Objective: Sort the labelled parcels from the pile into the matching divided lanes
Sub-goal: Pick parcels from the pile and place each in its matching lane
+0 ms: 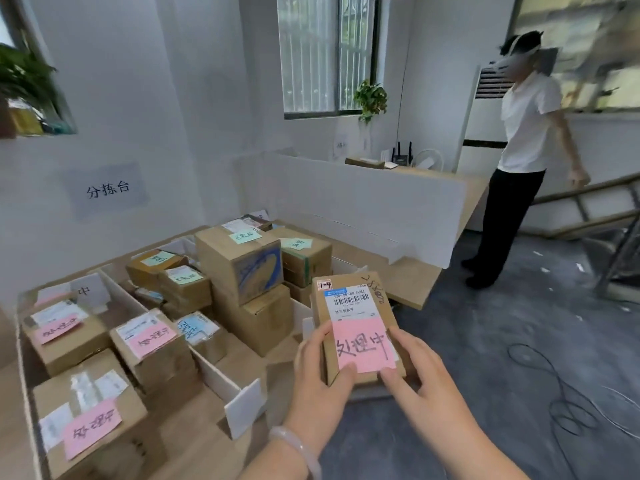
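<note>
Pink-labelled parcel (356, 327) in both hands; stacked cartons (242, 265) just beside.

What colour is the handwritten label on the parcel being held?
Pink label on the held parcel, clearest in the head view.

Obscured, cropped and illegible items, head view.

Both forearms are cut off by the bottom edge. The left hand (320, 372) and right hand (414, 368) cover the lower corners of the held parcel (353, 306); its barcode label (350, 303) print is too small to read. Green notes on the rear boxes (242, 258) are illegible. The bystander (519, 140) has a blurred face.
</note>
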### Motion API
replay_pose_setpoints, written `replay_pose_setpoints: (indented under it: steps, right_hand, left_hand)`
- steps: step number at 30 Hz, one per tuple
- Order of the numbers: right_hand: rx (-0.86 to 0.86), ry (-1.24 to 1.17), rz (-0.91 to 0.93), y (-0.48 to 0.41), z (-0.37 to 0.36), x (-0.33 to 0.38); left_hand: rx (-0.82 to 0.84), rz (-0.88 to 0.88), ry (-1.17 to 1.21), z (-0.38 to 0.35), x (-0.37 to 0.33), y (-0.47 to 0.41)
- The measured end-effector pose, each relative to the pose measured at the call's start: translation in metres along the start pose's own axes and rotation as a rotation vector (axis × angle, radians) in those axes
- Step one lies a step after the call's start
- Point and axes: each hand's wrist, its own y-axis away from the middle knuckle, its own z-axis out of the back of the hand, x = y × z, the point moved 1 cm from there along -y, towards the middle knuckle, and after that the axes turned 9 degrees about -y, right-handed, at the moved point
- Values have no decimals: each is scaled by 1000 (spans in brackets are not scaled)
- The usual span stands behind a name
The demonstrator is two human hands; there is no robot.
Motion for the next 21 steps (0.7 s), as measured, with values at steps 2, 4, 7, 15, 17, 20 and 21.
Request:
replay_pose_setpoints:
  steps: [2, 4, 7, 15, 17, 20, 21]
  right_hand:
    - [1, 11, -2, -9, 8, -9]
    - [-11, 39, 5, -23, 11, -20]
    - [-26, 60, 5, -50, 10, -36]
    - [104, 116, 13, -135, -29, -51]
    - [135, 122, 24, -150, -45, -55]
    - [207, 110, 41, -167, -67, -66]
    - [240, 110, 44, -170, -74, -69]
  left_hand:
    - [23, 2, 17, -13, 1, -15]
    - [15, -17, 15, -24, 6, -33]
    - [-1, -23, 28, -33, 14, -60]
    - [-84, 50, 46, -7, 43, -123]
    - [-94, 62, -3, 5, 57, -130]
    - [-150, 104, -26, 18, 78, -136]
    - [-176, 113, -25, 20, 83, -136]
